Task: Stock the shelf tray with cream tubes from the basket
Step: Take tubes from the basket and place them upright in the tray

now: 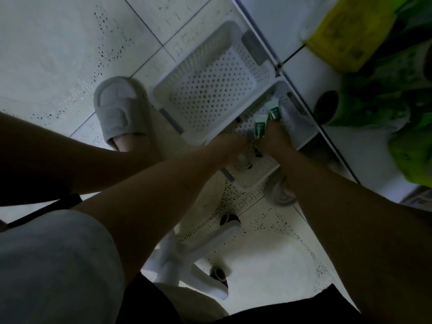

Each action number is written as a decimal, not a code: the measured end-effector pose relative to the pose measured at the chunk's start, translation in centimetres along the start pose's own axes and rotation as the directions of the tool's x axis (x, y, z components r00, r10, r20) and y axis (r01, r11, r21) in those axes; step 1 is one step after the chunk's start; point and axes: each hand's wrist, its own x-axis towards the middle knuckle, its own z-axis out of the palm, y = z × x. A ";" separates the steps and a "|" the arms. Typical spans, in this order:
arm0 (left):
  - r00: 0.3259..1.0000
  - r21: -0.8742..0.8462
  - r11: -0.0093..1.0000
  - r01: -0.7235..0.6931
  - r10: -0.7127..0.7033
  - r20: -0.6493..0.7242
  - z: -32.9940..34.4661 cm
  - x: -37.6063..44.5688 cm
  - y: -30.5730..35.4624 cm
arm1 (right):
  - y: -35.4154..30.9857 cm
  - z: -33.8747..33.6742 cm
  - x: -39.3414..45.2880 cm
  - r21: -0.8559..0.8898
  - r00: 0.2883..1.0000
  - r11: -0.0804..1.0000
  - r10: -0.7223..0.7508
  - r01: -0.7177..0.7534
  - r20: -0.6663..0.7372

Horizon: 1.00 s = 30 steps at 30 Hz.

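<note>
progress: I judge this early or mid-way. No tube visibly sits on a shelf yet; both hands are down in the smaller basket, so picking looks like the step in hand. How many tubes are left I can't count.
shelf unit [364, 148]: white, runs along the right edge of the baskets. I can't make out a shelf tray on it from here.
green bags [397, 73]: yellow-green packs piled on the shelf, not task items.
large basket [205, 87]: white, perforated, on the floor, touching the shelf edge. I see nothing inside it.
small basket [297, 113]: white, perforated, just beside the large one, between it and my right foot. Holds the cream tubes.
cream tubes [259, 127]: white with green labels, two stand out above the hands, more lie dim below.
left hand [231, 142]: down in the small basket, fingers hidden; I can't tell whether it's gripping.
right hand [273, 136]: in the same basket, just below the two tubes, looks wrapped on them, but grip too dark to confirm.
</note>
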 end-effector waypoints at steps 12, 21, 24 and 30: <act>0.963 -0.331 0.925 -0.187 0.106 -0.248 -13.8 -7.7 6.0 | -5.3 -14.5 -11.5 0.293 0.976 0.934 -0.176 0.206 -0.125; 0.835 -0.651 0.523 -0.550 0.358 -0.418 -24.7 -19.8 14.6 | -7.1 -26.3 -26.4 0.400 0.898 0.815 -0.310 0.420 -0.312; 0.775 -0.735 0.331 -0.592 0.483 -0.406 -26.7 -24.4 18.8 | -7.9 -28.4 -30.9 0.482 0.843 0.711 -0.307 0.512 -0.442; 0.703 -0.766 0.308 -0.564 0.666 -0.250 -31.1 -32.6 26.3 | -8.9 -32.1 -40.4 0.323 0.673 0.651 -0.401 0.687 -0.622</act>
